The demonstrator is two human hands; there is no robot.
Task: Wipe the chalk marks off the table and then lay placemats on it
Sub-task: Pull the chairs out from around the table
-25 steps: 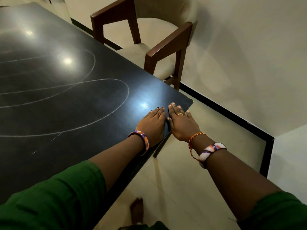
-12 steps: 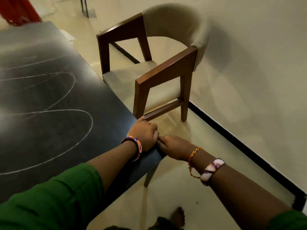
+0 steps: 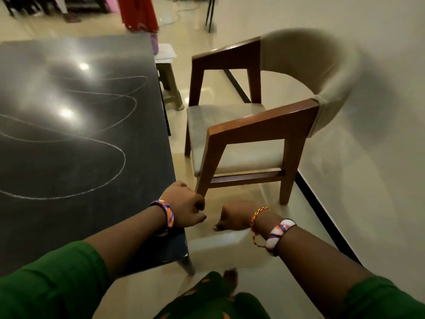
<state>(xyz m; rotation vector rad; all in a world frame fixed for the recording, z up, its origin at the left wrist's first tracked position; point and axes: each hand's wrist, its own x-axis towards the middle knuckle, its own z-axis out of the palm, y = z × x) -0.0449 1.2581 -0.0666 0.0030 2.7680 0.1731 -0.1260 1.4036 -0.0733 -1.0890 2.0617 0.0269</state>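
With no cloth seen and both the left hand (image 3: 184, 204) and right hand (image 3: 234, 215) curled empty at 6 o'clock off the table (image 3: 69, 215) corner, the chalk marks (image 3: 110, 143) at 9 o'clock risk being smeared if rubbed bare-handed.

No readable text, label, brand or number shows; the table (image 3: 69, 215) bears only chalk loops (image 3: 96, 134)
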